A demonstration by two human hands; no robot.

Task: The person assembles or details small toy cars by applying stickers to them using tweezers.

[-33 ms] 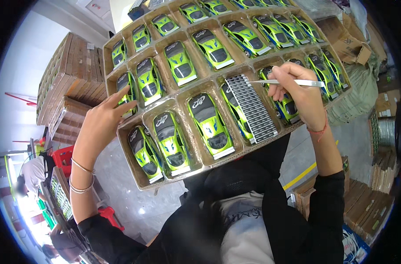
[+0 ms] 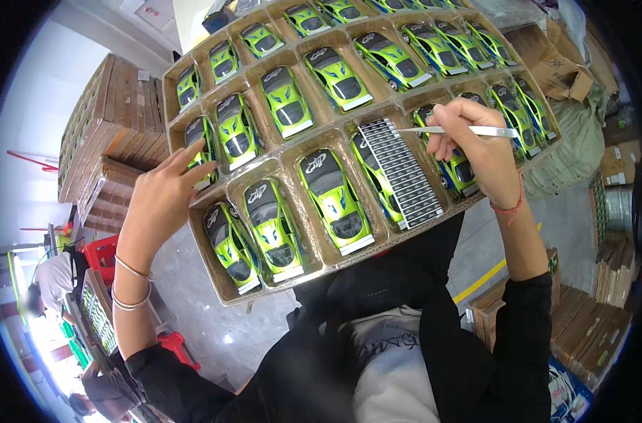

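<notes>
A blister tray [image 2: 292, 163] in a cardboard box spans the view in front of me, its compartments filled with green toy cars [image 2: 335, 201] with black, blue and white markings. Across one front compartment lies a sheet of small black-and-white stickers [image 2: 404, 176], partly covering a car. My right hand [image 2: 469, 134] grips silver tweezers [image 2: 486, 132] between thumb and fingers. Their thin tip points left and meets the sheet's upper right corner. At the tray's left side, my left hand [image 2: 164, 194] has its fingers apart, fingertips resting on a toy car [image 2: 199, 137].
Cardboard trays [image 2: 113, 134] are stacked at the left, with a red stool [image 2: 101, 250] nearby. Another person [image 2: 53, 282] sits at the lower left. An open carton [image 2: 557, 67] and a green sack [image 2: 567, 151] stand at the right, above more stacked cardboard [image 2: 589, 331].
</notes>
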